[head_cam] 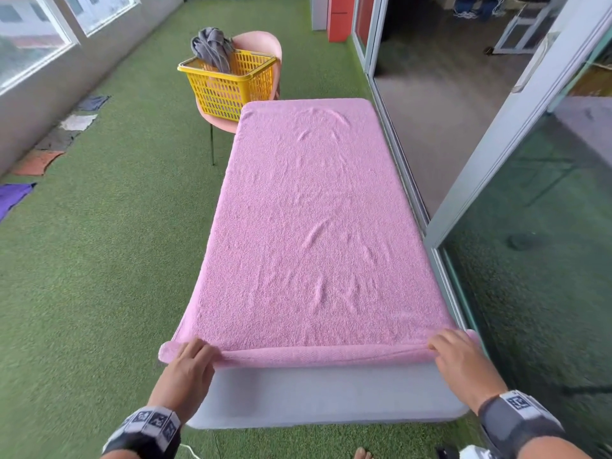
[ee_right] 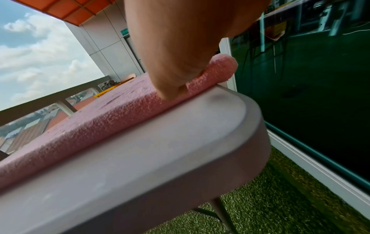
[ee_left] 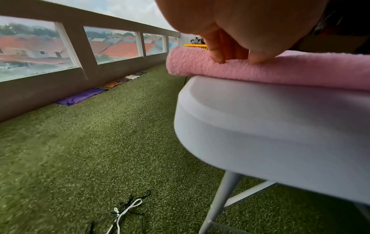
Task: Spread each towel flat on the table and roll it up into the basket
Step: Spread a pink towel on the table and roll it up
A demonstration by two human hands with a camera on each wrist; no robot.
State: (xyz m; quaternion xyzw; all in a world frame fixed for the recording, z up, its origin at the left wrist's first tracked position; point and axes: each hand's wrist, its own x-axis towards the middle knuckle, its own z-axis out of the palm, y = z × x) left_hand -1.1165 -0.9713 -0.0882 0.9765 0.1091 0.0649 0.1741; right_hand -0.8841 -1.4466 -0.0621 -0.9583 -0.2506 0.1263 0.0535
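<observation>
The pink towel (head_cam: 308, 210) lies spread along the grey surface (head_cam: 318, 395), its near edge turned over into a small roll. The left hand (head_cam: 188, 369) and right hand (head_cam: 460, 356) each grip that rolled edge. A yellow basket (head_cam: 228, 84) sits on the pink chair (head_cam: 265, 44) beyond.

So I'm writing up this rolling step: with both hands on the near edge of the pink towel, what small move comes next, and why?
Probably push the roll one turn forward, both hands together. The pink towel already lies flat along the table, and the left hand and right hand grip its near edge, turned over just once. Most of the towel is still unrolled, and the yellow basket waits at the far end.
</observation>
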